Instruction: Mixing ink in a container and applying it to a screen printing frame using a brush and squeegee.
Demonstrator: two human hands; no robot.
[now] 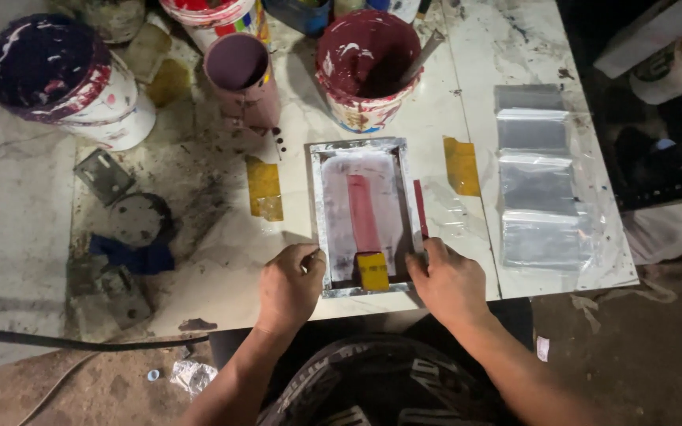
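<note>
Frame (pixel 363 217) sits at the bench's (pixel 199 260) near edge, left hand (pixel 290 285) and right hand (pixel 445 278) clamped on its 2 sides. Yellow squeegee (pixel 372 270) rests inside. Loose grip could shift it, smearing red ink (pixel 362 213).

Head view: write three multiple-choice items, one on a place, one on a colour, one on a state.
1. Where does the yellow block sit?
A. inside the metal frame, at its near end
B. on the clear bags
C. in a bucket

2. What colour is the stripe in the frame?
A. green
B. pinkish red
C. white

3. How are the hands placed?
A. both lifted away
B. one in a bucket
C. one at each near corner of the frame

A: the block lies within the rim. B: the stripe is pinkish red. C: left hand and right hand flank the frame.
</note>
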